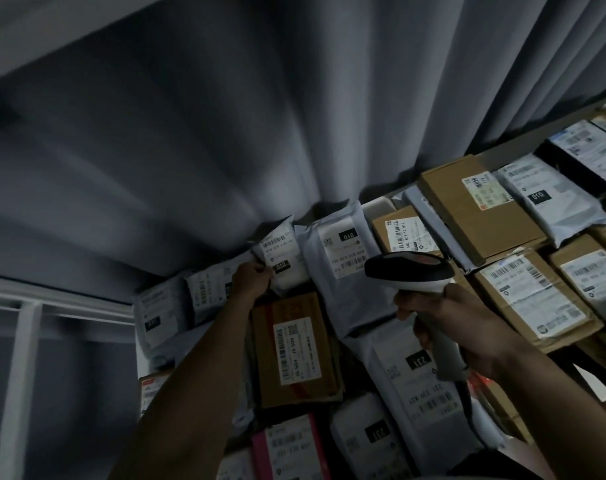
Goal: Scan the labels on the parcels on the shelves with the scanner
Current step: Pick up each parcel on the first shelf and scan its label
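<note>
My right hand grips the handle of a white and black scanner, whose head points up and left toward the parcels on the top shelf. My left hand reaches up and pinches the lower edge of a small white mailer with a label marked 010. Beside that mailer leans a larger white mailer, also marked 010. A brown box with a white barcode label sits below my left hand.
Several more brown boxes and white mailers fill the shelves to the right and below. A grey curtain hangs behind and above the shelf. A white frame stands at the left.
</note>
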